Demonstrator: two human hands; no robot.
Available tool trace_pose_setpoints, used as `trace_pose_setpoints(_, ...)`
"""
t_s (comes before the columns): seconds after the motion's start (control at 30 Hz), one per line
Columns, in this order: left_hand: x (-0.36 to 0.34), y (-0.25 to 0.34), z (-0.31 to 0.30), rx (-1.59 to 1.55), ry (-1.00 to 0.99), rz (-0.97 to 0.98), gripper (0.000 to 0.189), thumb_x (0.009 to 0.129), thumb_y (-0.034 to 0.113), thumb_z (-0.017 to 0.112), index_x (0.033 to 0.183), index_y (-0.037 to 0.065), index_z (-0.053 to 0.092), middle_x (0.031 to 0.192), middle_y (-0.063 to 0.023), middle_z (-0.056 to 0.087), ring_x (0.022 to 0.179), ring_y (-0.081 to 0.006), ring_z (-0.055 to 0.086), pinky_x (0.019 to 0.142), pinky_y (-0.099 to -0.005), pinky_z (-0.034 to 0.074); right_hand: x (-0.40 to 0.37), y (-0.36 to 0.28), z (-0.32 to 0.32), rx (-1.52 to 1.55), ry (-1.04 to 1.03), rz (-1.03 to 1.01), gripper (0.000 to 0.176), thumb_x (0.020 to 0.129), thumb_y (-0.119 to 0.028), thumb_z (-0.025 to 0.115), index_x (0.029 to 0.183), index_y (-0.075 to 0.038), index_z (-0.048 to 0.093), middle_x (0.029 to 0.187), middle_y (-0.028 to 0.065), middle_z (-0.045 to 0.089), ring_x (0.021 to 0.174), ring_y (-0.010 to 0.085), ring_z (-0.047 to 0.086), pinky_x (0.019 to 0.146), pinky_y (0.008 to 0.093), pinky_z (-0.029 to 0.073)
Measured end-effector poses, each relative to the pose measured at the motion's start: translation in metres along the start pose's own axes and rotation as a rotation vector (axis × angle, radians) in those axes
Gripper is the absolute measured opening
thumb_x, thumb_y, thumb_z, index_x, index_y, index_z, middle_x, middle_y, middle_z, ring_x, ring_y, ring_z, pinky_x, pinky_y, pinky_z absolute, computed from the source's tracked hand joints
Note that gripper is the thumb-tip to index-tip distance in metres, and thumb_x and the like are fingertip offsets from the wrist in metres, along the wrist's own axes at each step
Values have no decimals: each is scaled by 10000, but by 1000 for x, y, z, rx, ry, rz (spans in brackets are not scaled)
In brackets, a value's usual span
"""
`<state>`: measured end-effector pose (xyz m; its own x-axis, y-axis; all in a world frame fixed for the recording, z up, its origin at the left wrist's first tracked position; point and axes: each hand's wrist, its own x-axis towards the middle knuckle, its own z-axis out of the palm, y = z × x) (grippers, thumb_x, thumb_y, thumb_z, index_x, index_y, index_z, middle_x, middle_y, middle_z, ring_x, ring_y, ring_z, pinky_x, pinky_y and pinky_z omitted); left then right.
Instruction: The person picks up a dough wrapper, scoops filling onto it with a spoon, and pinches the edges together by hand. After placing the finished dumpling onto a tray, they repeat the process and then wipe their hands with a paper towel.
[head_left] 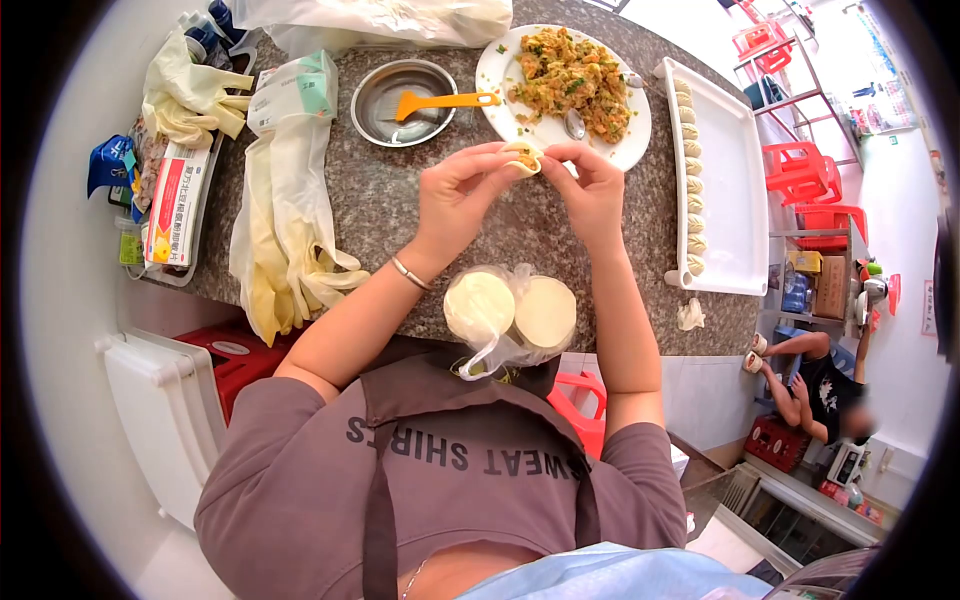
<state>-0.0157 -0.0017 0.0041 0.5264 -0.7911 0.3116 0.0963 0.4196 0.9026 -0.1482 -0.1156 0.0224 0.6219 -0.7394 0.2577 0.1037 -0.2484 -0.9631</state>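
Note:
Between my two hands, a round dough wrapper (523,158) is folded partly over some filling, above the near edge of the white plate. My left hand (467,185) pinches its left side, and the fingers of my right hand (585,185) pinch its right edge. The plate (490,75) bears a heap of chopped filling (572,80) and a metal spoon (574,124). Closer to my body, two stacks of round wrappers (480,303) (545,312) lie in clear plastic. A white tray (735,190) at the right holds a row of folded dumplings (694,185).
Left of the plate, a metal bowl (366,105) holds an orange brush (445,101). Pale gloves (285,230) lie farther left, beside a tray with boxes (180,205). A crumpled tissue (691,314) is near the right front edge. Another person (828,390) sits at the far right.

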Motion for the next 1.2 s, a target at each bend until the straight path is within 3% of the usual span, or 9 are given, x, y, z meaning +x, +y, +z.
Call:
trace_pose_setpoints(0.07,1,-2,-1,7,10,-5,160,872,-7,665,1027,-30,698,1125,-144,663,974,-152,651,837,-256,549,0,-6,0,-318,8,-221,89,814,-36,712,895,-4,693,852,69,687,765,153,639,695,278,489)
trace_pose_setpoints(0.17,1,-4,-2,7,9,0,150,874,-11,660,1018,-35,698,1124,-149,661,973,-154,652,842,-256,549,-1,-11,0,-320,-24,-230,102,803,-37,713,897,-4,687,829,89,676,752,190,640,691,284,487)
trace_pose_setpoints(0.3,0,-2,0,-15,-31,-16,150,872,-19,658,1016,-34,698,1131,-151,659,975,-159,654,854,-261,548,-3,-9,1,-354,26,-237,102,807,-45,714,890,4,682,821,83,674,755,186,639,694,285,486)
trace_pose_setpoints(0.47,-1,-3,-3,-10,-121,-35,169,877,-30,649,1042,-32,687,1162,-153,646,994,-163,638,850,-263,541,-1,-11,-9,-198,-41,-13,96,807,-50,712,870,8,667,821,87,670,766,187,635,715,294,482)
trace_pose_setpoints(0.67,-2,-5,-2,-26,-75,-98,154,870,-8,668,1022,-21,688,1094,-117,679,946,-133,656,814,-248,550,-6,-11,-2,-346,-26,-227,65,841,-33,683,877,12,653,838,67,651,799,148,606,732,264,476)
trace_pose_setpoints(0.77,0,-6,-6,-43,-42,-144,158,868,3,678,1025,-13,671,1073,-100,685,921,-114,654,788,-238,546,-5,-10,-1,-356,-47,-228,85,817,-56,699,843,8,649,821,79,653,782,200,627,714,316,481)
trace_pose_setpoints(0.9,0,-5,-4,-32,-71,-133,156,867,-7,676,1021,-13,651,1065,-103,676,925,-118,650,799,-239,541,-6,-15,-4,-376,-102,-219,51,846,-27,671,864,11,642,828,77,648,781,153,609,718,270,479)
trace_pose_setpoints(1.07,2,-9,-6,-54,-118,-93,156,862,-27,671,1017,-25,657,1122,-131,650,982,-137,637,825,-250,538,-5,-7,-15,-215,-107,2,83,844,-56,676,885,9,645,818,69,641,779,160,625,678,288,480)
trace_pose_setpoints(1.2,1,-8,-5,-46,-166,-51,141,860,-51,660,1000,-28,664,1133,-142,649,992,-147,635,844,-269,544,-5,-17,-7,-295,-102,-101,68,836,-46,674,873,6,648,821,69,644,781,176,627,678,292,479)
